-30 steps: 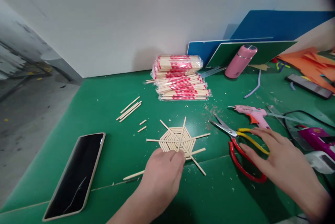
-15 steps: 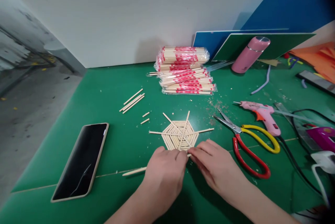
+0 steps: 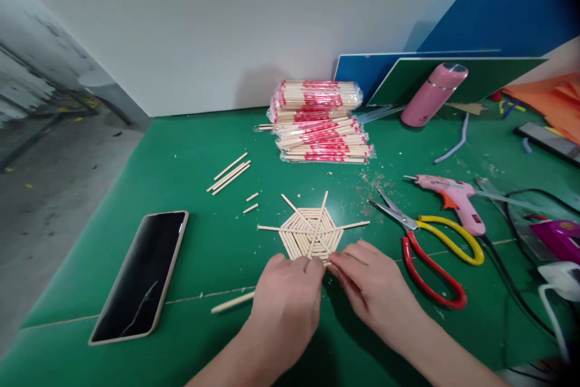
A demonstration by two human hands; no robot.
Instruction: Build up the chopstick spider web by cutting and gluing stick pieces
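A hexagonal web of chopstick pieces (image 3: 299, 236) lies flat on the green table, with longer sticks crossing over it and jutting past its edges. At its near edge my left hand (image 3: 287, 293) is closed round a wooden chopstick (image 3: 233, 302), whose thick end sticks out to the left. My right hand (image 3: 367, 281) pinches at the web's near right corner, fingertips close to the left ones. What lies between the right fingertips is mostly hidden; it seems to be the chopstick's other end.
Scissors (image 3: 410, 224) with red and yellow handles and a pink glue gun (image 3: 457, 197) lie to the right. Bagged chopsticks (image 3: 321, 127) and a pink bottle (image 3: 434, 94) are behind. Cut sticks (image 3: 229, 175) and a phone (image 3: 140, 275) lie left.
The chopstick's left end has dipped slightly towards me. Both hands stay at the web's near edge with barely any shift.
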